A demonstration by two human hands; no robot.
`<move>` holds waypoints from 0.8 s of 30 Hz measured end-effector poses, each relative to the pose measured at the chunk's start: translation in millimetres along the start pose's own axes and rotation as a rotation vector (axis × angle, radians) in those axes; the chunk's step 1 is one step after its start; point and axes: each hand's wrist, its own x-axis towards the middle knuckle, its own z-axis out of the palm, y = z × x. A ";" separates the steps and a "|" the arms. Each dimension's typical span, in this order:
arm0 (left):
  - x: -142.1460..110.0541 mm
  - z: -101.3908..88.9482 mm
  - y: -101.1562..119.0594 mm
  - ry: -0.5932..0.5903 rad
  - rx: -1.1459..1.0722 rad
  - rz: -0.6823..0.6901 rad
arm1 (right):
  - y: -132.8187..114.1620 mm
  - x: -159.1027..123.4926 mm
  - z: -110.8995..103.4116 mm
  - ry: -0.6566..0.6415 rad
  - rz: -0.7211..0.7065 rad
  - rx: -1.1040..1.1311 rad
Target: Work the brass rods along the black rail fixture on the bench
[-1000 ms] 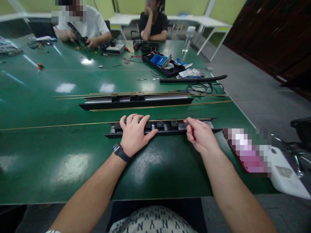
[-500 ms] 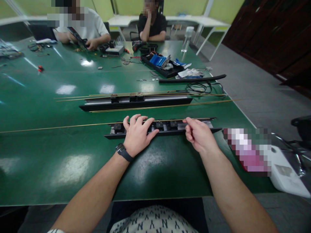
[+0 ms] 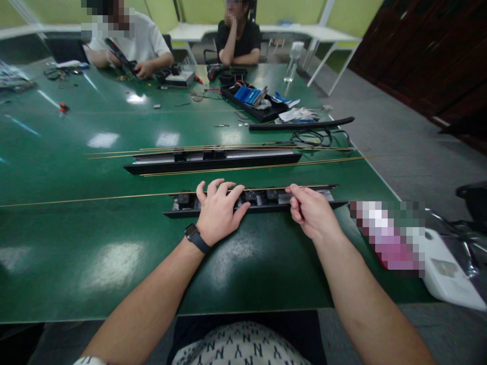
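Observation:
A black channel-shaped rail point(image 3: 262, 208) with several dark blocks point(image 3: 185, 199) inside lies crosswise on the green table. Along its far edge runs a thin brass-coloured rod point(image 3: 95, 198), whose left part reaches across the table to the picture's left side. My left hand point(image 3: 220, 210), wearing a dark watch, rests over the rail's left half with fingers spread; the palm hides part of the rail. At the rail's right half, my right hand point(image 3: 310, 208) is closed, thumb and index finger pinching the rod.
Beyond lies a second black rail point(image 3: 213, 163) with thin rods around it. Farther back are a dark tray point(image 3: 251, 109), gloves point(image 3: 299, 115), a black cable point(image 3: 312, 136) and a bottle point(image 3: 292, 62). Two people sit across the table. A white object point(image 3: 452, 268) lies at the right edge.
My left hand has shifted slightly to the right along the rail, fingers still spread. My right hand has barely moved. The rail stays where it was.

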 end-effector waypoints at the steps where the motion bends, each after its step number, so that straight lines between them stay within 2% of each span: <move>1: -0.2 0.1 0.0 0.006 -0.006 0.001 | -0.3 -0.4 0.2 0.000 0.002 -0.002; 15: -2.7 -0.9 -3.2 0.009 0.016 0.016 | -2.3 -1.6 0.0 0.001 -0.001 0.030; 20: -3.6 -3.1 -7.9 0.043 0.011 0.017 | -2.4 -2.3 -0.5 -0.003 0.004 0.035; 24: -2.6 -6.0 -12.5 0.085 0.023 -0.039 | -2.3 -2.1 -0.6 0.003 0.003 0.035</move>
